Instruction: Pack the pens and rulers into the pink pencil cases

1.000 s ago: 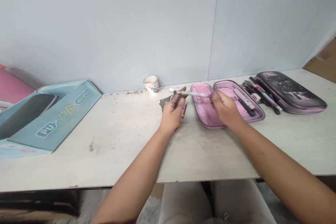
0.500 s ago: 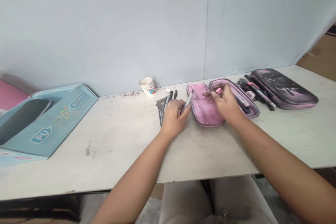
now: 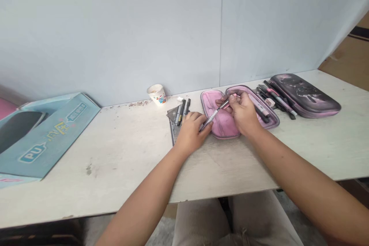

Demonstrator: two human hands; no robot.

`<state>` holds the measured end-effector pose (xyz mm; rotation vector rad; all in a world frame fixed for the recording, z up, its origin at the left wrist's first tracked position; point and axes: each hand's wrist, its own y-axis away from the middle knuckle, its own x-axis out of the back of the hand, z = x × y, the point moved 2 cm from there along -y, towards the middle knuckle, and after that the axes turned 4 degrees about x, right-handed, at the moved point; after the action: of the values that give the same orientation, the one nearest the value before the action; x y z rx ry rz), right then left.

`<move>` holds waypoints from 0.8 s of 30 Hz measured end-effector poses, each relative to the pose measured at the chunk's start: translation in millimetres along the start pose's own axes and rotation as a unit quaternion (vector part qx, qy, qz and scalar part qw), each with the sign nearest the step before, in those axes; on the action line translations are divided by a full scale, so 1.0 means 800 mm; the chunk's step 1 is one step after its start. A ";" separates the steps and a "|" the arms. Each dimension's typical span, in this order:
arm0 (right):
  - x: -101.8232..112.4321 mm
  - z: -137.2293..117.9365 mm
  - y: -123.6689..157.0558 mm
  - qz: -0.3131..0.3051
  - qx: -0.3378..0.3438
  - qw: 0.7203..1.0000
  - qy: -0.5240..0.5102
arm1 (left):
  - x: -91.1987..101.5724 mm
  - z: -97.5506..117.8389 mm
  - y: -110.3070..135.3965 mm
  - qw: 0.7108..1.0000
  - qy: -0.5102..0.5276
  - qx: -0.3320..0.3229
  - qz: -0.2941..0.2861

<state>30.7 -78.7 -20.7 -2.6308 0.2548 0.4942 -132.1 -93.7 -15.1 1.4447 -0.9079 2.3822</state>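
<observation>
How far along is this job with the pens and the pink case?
Looks done: the pink case lies open with a few pens in its right half. In hand: the left hand and right hand hold one grey pen between them over the case's left half. Left, probably: loose pens and a set square on the table by the left hand, and further pens between the pink case and the dark case.

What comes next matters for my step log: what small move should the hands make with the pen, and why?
Probably lower the pen into the open pink case: the left hand and right hand each pinch an end, holding it slanted over the case's left half, where pink lining shows bare.
</observation>
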 end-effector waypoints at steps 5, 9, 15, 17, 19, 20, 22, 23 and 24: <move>-0.013 0.001 0.009 -0.124 -0.070 0.990 0.018 | 0.004 0.002 -0.001 0.997 0.073 0.014 -0.021; -0.017 -0.007 0.012 -0.189 -0.154 0.965 -0.101 | 0.014 0.013 0.003 0.937 0.321 0.064 -0.122; -0.026 -0.020 0.013 -0.194 -0.128 0.967 -0.100 | 0.011 0.033 -0.003 0.826 0.519 0.202 -0.089; -0.025 -0.026 0.008 -0.181 -0.080 0.979 -0.044 | 0.006 0.041 -0.018 0.811 0.539 0.223 -0.049; -0.016 -0.036 0.000 -0.158 -0.023 0.987 0.022 | 0.001 0.054 -0.037 0.814 0.540 0.210 -0.029; -0.008 -0.041 -0.005 -0.145 0.005 0.988 0.058 | -0.003 0.062 -0.048 0.825 0.530 0.195 -0.023; 0.015 -0.051 -0.015 -0.106 0.057 0.982 0.145 | -0.013 0.079 -0.069 0.856 0.490 0.163 -0.011; 0.028 -0.054 -0.019 -0.077 0.085 0.974 0.197 | -0.020 0.087 -0.080 0.873 0.465 0.150 -0.005; 0.042 -0.056 -0.022 -0.046 0.112 0.961 0.250 | -0.029 0.095 -0.089 0.888 0.438 0.139 0.000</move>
<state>79.8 -87.0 10.5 -2.4852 0.3212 -0.2304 -31.4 -80.1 18.2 0.2729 -0.3288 2.7867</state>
